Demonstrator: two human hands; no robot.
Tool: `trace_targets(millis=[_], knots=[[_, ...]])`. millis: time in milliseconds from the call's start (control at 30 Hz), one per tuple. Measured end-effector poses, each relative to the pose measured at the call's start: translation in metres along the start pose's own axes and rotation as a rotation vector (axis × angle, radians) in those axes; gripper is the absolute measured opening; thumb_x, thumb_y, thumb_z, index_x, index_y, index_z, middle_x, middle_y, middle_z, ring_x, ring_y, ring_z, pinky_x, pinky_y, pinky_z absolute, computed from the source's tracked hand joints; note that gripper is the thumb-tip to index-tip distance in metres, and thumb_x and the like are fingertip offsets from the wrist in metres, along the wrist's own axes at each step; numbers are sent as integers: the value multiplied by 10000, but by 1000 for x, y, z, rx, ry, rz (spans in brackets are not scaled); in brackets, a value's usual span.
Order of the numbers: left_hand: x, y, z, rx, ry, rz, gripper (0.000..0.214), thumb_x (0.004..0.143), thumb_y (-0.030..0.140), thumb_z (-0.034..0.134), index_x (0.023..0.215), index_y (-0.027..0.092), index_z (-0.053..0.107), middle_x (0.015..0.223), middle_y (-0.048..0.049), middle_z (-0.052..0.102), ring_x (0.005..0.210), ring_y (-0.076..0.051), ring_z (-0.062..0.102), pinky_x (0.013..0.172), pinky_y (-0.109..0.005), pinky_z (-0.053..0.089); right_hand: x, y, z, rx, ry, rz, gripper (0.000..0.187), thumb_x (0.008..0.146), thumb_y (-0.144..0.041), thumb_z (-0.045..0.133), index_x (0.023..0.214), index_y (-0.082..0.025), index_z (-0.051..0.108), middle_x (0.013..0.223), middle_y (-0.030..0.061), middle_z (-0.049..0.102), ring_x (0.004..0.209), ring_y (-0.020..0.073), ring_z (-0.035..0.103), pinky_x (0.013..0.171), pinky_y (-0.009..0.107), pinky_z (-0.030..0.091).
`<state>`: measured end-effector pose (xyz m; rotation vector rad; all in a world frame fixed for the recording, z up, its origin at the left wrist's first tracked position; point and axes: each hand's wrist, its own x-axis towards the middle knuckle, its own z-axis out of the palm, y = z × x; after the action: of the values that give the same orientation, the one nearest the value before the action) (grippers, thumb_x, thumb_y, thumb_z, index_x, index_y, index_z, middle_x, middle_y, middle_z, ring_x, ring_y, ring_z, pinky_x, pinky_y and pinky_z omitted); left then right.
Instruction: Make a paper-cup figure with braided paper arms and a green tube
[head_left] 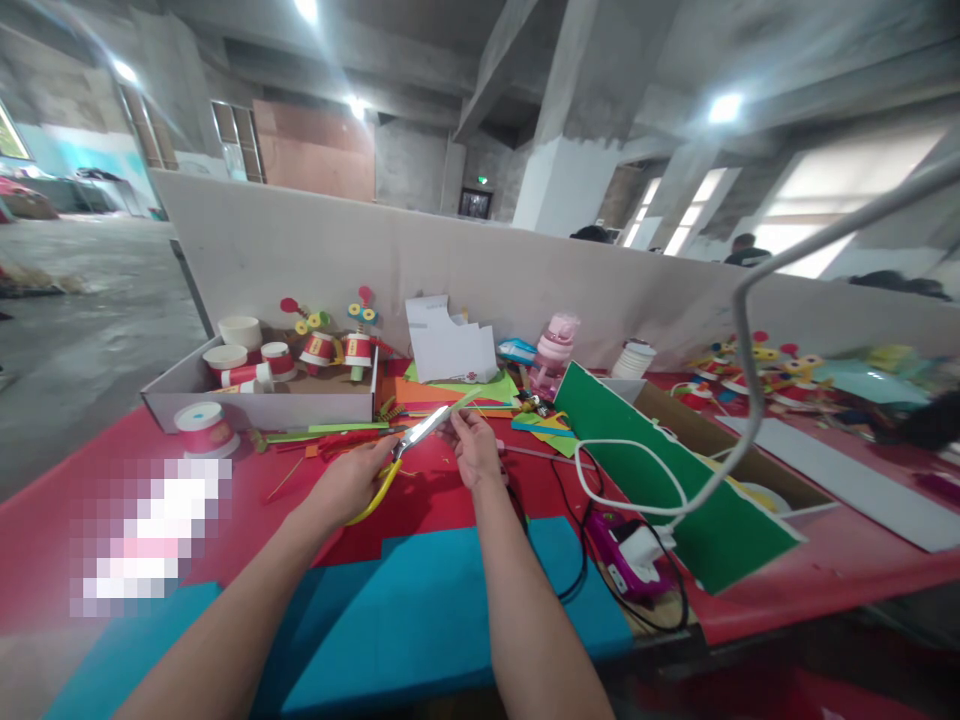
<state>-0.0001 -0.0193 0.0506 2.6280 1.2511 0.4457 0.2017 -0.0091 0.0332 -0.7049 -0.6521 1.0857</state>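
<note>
My left hand (351,482) is closed round the yellow handles of a pair of scissors (409,445), whose silver blades point up and right. My right hand (472,447) pinches a thin light-green paper strip (466,400) just beside the blade tips. Both hands hover over the red table cover (420,500), with blue foam sheets (420,620) lying under my forearms.
A shallow white box (262,405) at the left holds several red-and-white paper-cup figures. Stacked coloured paper (450,390), a pink bottle (553,355) and a green sheet on a cardboard box (675,480) lie ahead and right. A white cable (742,340) and a purple glue gun (619,550) sit at the right.
</note>
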Motion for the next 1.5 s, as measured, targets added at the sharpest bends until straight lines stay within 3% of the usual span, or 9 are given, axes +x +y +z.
trace_targets(millis=[1500], knots=[[-3,5,-5,28,4,2,364,892,229,389,1253,208,427,950,-109,674,822,-240,644,630,-270,399,-3,8,3,-67,-37,13,305,615,-327,803,772,-179,587,623,-27,666,574,134,662,612,285,597]])
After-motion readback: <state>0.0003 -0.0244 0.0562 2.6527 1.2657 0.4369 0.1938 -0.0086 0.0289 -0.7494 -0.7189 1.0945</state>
